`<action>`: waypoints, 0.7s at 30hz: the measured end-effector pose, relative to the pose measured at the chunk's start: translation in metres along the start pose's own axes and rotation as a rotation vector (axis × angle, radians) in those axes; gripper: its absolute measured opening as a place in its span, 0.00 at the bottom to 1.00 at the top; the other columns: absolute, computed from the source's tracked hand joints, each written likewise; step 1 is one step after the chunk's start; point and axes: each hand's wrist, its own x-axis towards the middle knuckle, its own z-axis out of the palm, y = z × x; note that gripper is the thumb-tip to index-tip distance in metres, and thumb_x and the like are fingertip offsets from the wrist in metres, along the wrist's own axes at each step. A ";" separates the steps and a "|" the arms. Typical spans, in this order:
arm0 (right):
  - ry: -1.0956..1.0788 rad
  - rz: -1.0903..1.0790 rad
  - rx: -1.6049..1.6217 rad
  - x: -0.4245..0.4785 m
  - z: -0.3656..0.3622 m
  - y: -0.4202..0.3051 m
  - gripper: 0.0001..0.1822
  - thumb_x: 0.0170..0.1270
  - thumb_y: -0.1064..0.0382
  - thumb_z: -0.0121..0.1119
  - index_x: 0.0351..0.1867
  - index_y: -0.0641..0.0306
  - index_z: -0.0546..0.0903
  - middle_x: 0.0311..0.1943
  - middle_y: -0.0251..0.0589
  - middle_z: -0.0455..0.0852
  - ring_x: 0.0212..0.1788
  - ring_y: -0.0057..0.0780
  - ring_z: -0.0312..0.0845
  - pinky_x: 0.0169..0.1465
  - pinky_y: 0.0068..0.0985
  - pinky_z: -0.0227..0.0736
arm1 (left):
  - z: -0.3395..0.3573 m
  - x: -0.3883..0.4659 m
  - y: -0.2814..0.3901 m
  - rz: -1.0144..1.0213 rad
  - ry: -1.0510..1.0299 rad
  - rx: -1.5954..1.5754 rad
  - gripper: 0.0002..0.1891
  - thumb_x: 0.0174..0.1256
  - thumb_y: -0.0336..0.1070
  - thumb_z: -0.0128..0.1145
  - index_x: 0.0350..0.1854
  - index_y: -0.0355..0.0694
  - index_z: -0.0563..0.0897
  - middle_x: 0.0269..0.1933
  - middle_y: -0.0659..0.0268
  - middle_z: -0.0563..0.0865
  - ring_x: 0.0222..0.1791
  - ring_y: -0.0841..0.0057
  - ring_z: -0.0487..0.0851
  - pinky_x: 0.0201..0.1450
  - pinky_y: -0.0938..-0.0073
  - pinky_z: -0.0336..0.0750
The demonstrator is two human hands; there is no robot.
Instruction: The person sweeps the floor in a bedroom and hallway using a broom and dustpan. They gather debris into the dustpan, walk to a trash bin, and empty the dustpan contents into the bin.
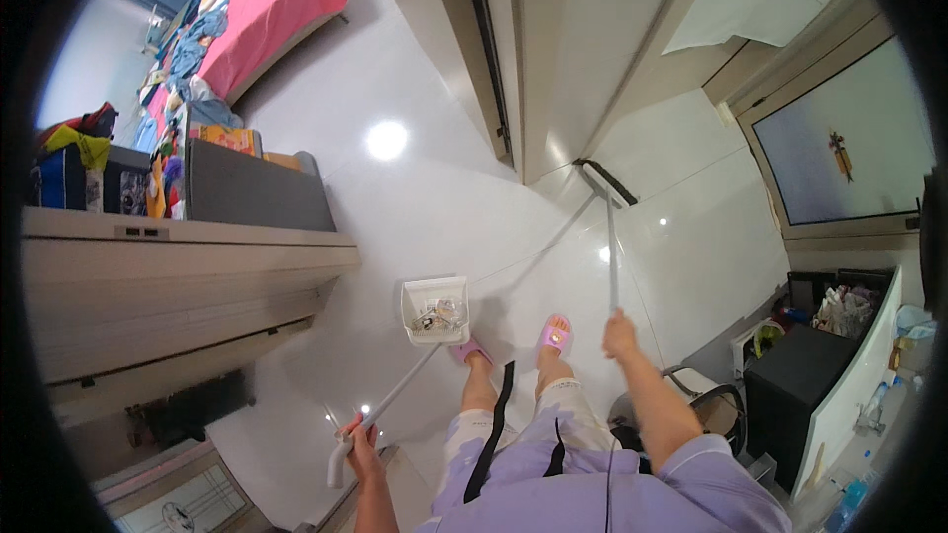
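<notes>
My left hand (361, 446) grips the upper pole of a long-handled white dustpan (435, 281), just below its curved handle end. The pan rests on the floor near my pink slippers and holds loose litter and scraps. In my right hand (619, 334) is the pole of a broom (612, 252). The broom's head (609, 182), with dark bristles, touches the floor ahead, beside the base of a door frame and wall corner.
Ahead stands a door frame (518, 89). At the left are a grey cabinet (255, 181) and a bed with a pink cover (274, 7). To the right are a framed glass door (844, 141), a black box-shaped unit (796, 377) and a white tabletop (852, 392).
</notes>
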 end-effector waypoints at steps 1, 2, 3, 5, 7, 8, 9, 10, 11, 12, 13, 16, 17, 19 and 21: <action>-0.052 0.133 0.143 -0.042 0.012 -0.070 0.20 0.63 0.66 0.42 0.54 0.78 0.64 0.29 0.61 0.81 0.31 0.49 0.83 0.30 0.38 0.78 | -0.022 -0.014 -0.004 0.004 0.102 -0.024 0.09 0.64 0.31 0.49 0.46 0.42 0.71 0.55 0.60 0.76 0.52 0.71 0.77 0.56 0.71 0.73; 0.002 0.080 0.143 -0.047 0.040 -0.042 0.21 0.62 0.66 0.43 0.55 0.76 0.62 0.31 0.64 0.81 0.34 0.52 0.82 0.36 0.42 0.77 | -0.020 -0.019 -0.002 -0.011 0.112 -0.036 0.09 0.64 0.31 0.49 0.46 0.42 0.71 0.56 0.60 0.76 0.52 0.71 0.77 0.56 0.71 0.73; -0.057 0.000 0.051 -0.073 0.054 -0.045 0.21 0.62 0.66 0.43 0.55 0.76 0.62 0.31 0.64 0.81 0.36 0.54 0.81 0.39 0.44 0.76 | -0.030 -0.026 -0.005 -0.021 0.166 -0.045 0.10 0.63 0.32 0.50 0.46 0.42 0.71 0.56 0.60 0.76 0.52 0.71 0.77 0.56 0.71 0.73; -0.134 -0.131 -0.092 -0.115 0.067 -0.042 0.22 0.61 0.65 0.45 0.55 0.77 0.61 0.32 0.65 0.81 0.36 0.56 0.80 0.42 0.45 0.74 | -0.042 -0.038 -0.008 -0.037 0.218 -0.079 0.09 0.63 0.31 0.50 0.45 0.42 0.71 0.55 0.60 0.76 0.51 0.71 0.78 0.54 0.72 0.74; -0.249 -0.259 -0.310 -0.142 0.088 -0.024 0.24 0.59 0.65 0.47 0.54 0.78 0.60 0.33 0.64 0.80 0.35 0.56 0.80 0.41 0.45 0.74 | -0.060 -0.045 -0.013 -0.058 0.230 -0.107 0.09 0.62 0.29 0.50 0.44 0.41 0.71 0.53 0.61 0.76 0.48 0.72 0.78 0.50 0.74 0.76; -0.332 -0.341 -0.478 -0.150 0.094 -0.012 0.25 0.58 0.66 0.49 0.53 0.79 0.60 0.33 0.63 0.80 0.35 0.56 0.80 0.40 0.45 0.74 | -0.071 -0.047 -0.021 -0.080 0.221 -0.101 0.09 0.62 0.29 0.51 0.44 0.42 0.71 0.53 0.61 0.76 0.48 0.72 0.78 0.50 0.74 0.76; -0.413 -0.433 -0.647 -0.157 0.101 -0.003 0.25 0.56 0.66 0.51 0.52 0.79 0.60 0.33 0.63 0.80 0.35 0.56 0.80 0.40 0.45 0.74 | -0.085 -0.047 -0.031 -0.094 0.218 -0.100 0.09 0.62 0.28 0.51 0.44 0.42 0.71 0.53 0.61 0.76 0.48 0.72 0.78 0.50 0.73 0.76; -0.375 -0.481 -0.525 -0.168 0.109 0.018 0.25 0.54 0.66 0.53 0.52 0.77 0.62 0.32 0.62 0.80 0.35 0.55 0.80 0.40 0.43 0.74 | -0.099 -0.045 -0.041 -0.106 0.213 -0.100 0.09 0.62 0.28 0.52 0.43 0.43 0.71 0.53 0.61 0.76 0.49 0.72 0.77 0.50 0.73 0.76; -0.343 -0.534 -0.401 -0.178 0.118 0.031 0.25 0.52 0.66 0.56 0.52 0.75 0.64 0.31 0.60 0.80 0.34 0.54 0.80 0.39 0.41 0.74 | -0.114 -0.044 -0.050 -0.090 0.203 -0.096 0.09 0.62 0.29 0.52 0.43 0.43 0.71 0.53 0.61 0.76 0.49 0.72 0.77 0.51 0.73 0.75; -0.287 -0.627 -0.444 -0.190 0.120 0.024 0.25 0.54 0.66 0.55 0.53 0.73 0.66 0.29 0.57 0.81 0.30 0.49 0.80 0.35 0.38 0.74 | -0.130 -0.041 -0.063 -0.069 0.197 -0.097 0.08 0.62 0.29 0.52 0.42 0.43 0.72 0.53 0.61 0.76 0.50 0.73 0.76 0.51 0.73 0.75; -0.294 -0.564 -0.393 -0.212 0.114 0.005 0.25 0.55 0.65 0.54 0.55 0.71 0.68 0.27 0.54 0.80 0.27 0.44 0.80 0.31 0.36 0.74 | -0.146 -0.041 -0.072 -0.057 0.191 -0.093 0.08 0.62 0.29 0.53 0.42 0.43 0.72 0.53 0.60 0.76 0.50 0.73 0.76 0.51 0.72 0.75; -0.380 -0.063 -0.056 -0.273 0.100 -0.058 0.24 0.59 0.63 0.51 0.59 0.63 0.71 0.22 0.46 0.80 0.19 0.34 0.77 0.21 0.30 0.71 | -0.187 -0.039 -0.083 -0.035 0.145 -0.142 0.08 0.63 0.30 0.53 0.42 0.43 0.70 0.54 0.59 0.75 0.53 0.72 0.75 0.52 0.72 0.74; -0.376 -0.049 -0.005 -0.287 0.105 -0.066 0.24 0.60 0.62 0.50 0.60 0.63 0.70 0.22 0.45 0.80 0.18 0.33 0.76 0.20 0.30 0.70 | -0.204 -0.040 -0.087 -0.053 0.147 -0.140 0.08 0.63 0.30 0.53 0.41 0.42 0.70 0.54 0.58 0.75 0.54 0.71 0.74 0.53 0.70 0.74; -0.368 -0.035 0.104 -0.303 0.121 -0.084 0.25 0.62 0.61 0.47 0.62 0.61 0.69 0.20 0.43 0.79 0.15 0.30 0.74 0.17 0.29 0.68 | -0.234 -0.037 -0.091 -0.075 0.152 -0.140 0.06 0.63 0.29 0.52 0.40 0.41 0.69 0.56 0.56 0.74 0.56 0.69 0.73 0.55 0.66 0.74; -0.256 -0.383 -0.071 -0.290 0.147 -0.097 0.23 0.61 0.62 0.48 0.59 0.64 0.70 0.27 0.53 0.81 0.27 0.46 0.78 0.30 0.38 0.72 | -0.265 -0.039 -0.098 -0.070 0.147 -0.157 0.06 0.64 0.31 0.52 0.39 0.41 0.69 0.56 0.55 0.74 0.56 0.68 0.73 0.55 0.66 0.74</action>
